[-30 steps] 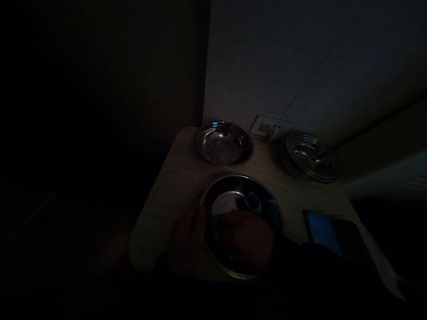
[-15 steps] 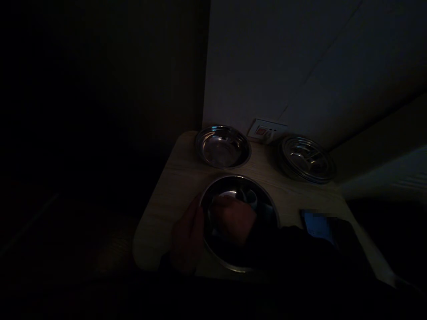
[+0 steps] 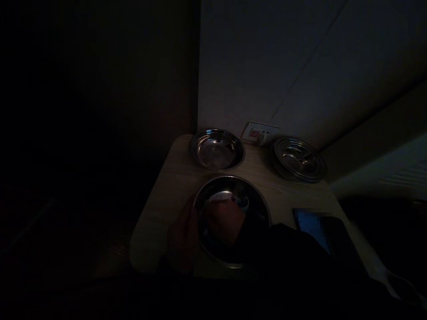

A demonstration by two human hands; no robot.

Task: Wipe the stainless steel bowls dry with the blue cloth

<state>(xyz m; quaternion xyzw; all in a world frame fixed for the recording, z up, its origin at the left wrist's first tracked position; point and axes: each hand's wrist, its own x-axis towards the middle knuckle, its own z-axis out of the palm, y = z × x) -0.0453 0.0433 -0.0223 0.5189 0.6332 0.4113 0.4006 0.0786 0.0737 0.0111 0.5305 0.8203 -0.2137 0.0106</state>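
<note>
Hands (image 3: 183, 240) (image 3: 225, 220) at round, shiny bowl (image 3: 230, 183)

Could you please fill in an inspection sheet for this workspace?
Surface: pale wooden table, dimly lit.
Job's things: near bowl, metal, its contents too dark to tell.
Clutter: far bowl at the back left; bowl stack at the back right; phone with a lit screen, right of the near bowl.
Hands: left hand at the near bowl's left rim; right hand inside it, grip unclear.
Cables: nothing seen.
Surroundings: pale wall with a socket behind the table; deep shadow on the left.
</note>
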